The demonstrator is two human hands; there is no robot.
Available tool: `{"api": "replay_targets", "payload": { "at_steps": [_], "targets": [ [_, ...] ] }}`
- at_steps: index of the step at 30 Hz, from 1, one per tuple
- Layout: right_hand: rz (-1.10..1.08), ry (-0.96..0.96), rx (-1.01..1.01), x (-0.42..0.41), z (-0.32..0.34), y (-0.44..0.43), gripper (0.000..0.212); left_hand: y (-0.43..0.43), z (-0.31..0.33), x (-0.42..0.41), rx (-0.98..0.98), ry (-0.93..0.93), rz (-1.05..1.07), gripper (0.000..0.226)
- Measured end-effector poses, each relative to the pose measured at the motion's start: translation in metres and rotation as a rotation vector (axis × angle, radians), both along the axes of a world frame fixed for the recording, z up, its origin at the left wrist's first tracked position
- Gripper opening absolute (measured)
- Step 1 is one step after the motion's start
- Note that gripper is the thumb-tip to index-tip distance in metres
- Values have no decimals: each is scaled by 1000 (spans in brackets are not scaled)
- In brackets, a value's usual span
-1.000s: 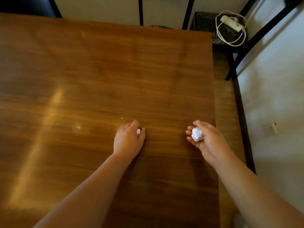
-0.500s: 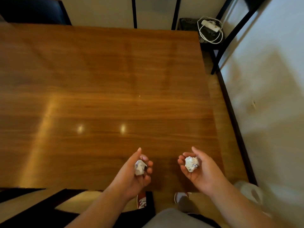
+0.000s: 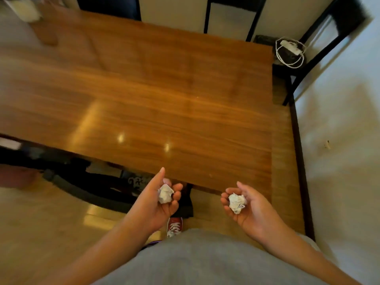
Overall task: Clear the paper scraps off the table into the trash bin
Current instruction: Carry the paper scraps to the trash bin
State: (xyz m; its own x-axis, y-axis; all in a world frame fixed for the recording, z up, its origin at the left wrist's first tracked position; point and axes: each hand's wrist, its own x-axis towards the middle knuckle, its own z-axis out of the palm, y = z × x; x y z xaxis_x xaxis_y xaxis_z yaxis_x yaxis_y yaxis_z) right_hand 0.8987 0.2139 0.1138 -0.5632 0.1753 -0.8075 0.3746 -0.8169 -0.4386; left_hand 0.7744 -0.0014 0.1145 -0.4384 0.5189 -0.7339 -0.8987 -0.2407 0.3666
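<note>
My left hand (image 3: pixel 158 202) is palm up just off the near edge of the wooden table (image 3: pixel 144 95), fingers curled around a crumpled white paper ball (image 3: pixel 165 193). My right hand (image 3: pixel 249 208) is also palm up, to the right, cupping a second crumpled paper ball (image 3: pixel 236 202). Both hands are held in front of my grey shirt, off the tabletop. No trash bin is in view. No paper scraps show on the table surface.
A black chair (image 3: pixel 320 50) stands at the table's far right corner with a white power strip and cable (image 3: pixel 290 51) on its seat. A white wall (image 3: pixel 345 140) runs along the right. A dark chair (image 3: pixel 92 182) sits under the table's near left edge. My red shoe (image 3: pixel 174 226) shows below.
Both hands lifted off the table with paper balls and drew back toward my body. The view pulled away from the table and turned left, showing floor and a chair.
</note>
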Motion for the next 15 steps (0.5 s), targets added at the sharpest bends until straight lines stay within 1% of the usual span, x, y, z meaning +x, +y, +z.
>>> {"api": "replay_targets", "payload": {
  "at_steps": [4,10,15],
  "targets": [
    [128,-3,20,23,1,-6,30,-22,-4,51,-23,11,190,42],
    [405,-80,42,58,-8,-42,29,-70,-9,128,-41,-84,403,25],
    [699,-128,63,46,-7,-105,29,-151,-11,184,-59,-141,717,21]
  ]
}}
